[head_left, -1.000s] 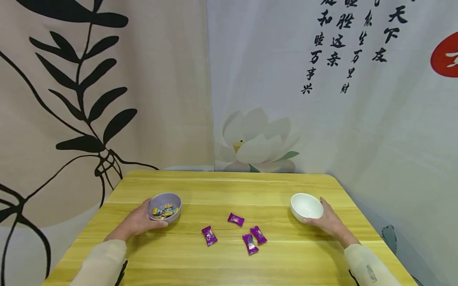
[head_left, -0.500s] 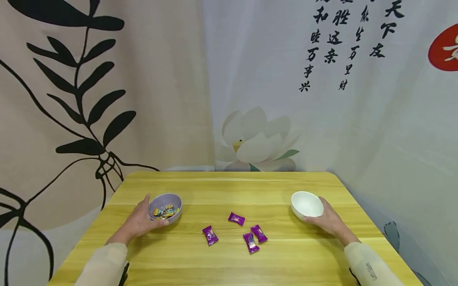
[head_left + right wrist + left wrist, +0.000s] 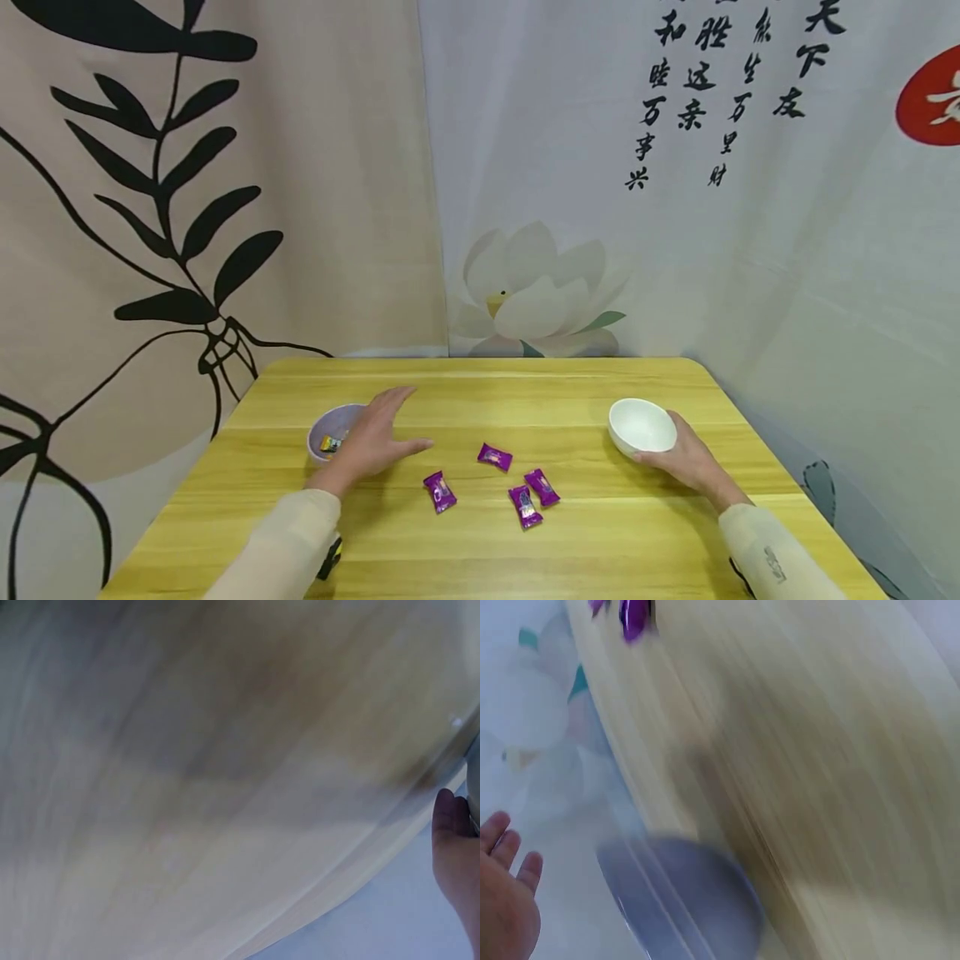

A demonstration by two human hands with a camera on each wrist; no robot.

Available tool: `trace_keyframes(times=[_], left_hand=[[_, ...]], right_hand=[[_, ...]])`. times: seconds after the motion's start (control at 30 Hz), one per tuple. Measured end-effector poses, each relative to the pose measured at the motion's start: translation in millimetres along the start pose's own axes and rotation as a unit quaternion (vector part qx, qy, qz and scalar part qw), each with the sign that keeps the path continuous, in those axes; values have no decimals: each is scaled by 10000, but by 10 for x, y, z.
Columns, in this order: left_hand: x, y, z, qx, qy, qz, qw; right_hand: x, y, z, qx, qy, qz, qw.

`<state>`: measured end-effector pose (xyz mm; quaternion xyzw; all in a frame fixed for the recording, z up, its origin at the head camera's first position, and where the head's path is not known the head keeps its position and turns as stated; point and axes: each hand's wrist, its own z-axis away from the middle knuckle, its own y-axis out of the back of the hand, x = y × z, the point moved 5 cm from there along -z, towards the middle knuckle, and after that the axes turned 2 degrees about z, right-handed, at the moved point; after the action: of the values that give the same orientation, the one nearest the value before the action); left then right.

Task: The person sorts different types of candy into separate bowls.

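Note:
My left hand (image 3: 375, 433) is held with thumb and fingers spread, in front of the lavender bowl (image 3: 336, 417) and partly hiding it. A yellow-wrapped candy (image 3: 328, 443) shows inside that bowl. In the left wrist view the bowl (image 3: 686, 900) is blurred, and the hand (image 3: 508, 907) stands apart from it. On the right, my right hand (image 3: 686, 458) grips the white bowl (image 3: 642, 427) by its side, thumb at the near wall. Between the bowls lie several purple-wrapped candies, among them one candy (image 3: 439, 492) on the left and one candy (image 3: 495, 457) farther back.
The wooden table (image 3: 465, 558) bears both bowls and the candies. Behind its far edge hangs a cloth backdrop (image 3: 360, 208) with a printed plant, a lotus and black lettering.
My left hand has let go of the lavender bowl and moved right across its front, fingers spreading. The right hand stays on the white bowl. The candies have not moved.

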<state>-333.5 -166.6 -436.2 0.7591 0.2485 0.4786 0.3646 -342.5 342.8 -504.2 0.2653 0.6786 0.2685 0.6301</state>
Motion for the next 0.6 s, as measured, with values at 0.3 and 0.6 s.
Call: trace_keyframes(times=[0.3, 0.6], left_hand=[[274, -541, -248, -807, -113, 188, 9965], [291, -863, -368, -1355, -69, 111, 9907]], right_hand=[[13, 24, -7, 66, 110, -86, 9999], [-19, 16, 8, 98, 168, -152, 9997]])
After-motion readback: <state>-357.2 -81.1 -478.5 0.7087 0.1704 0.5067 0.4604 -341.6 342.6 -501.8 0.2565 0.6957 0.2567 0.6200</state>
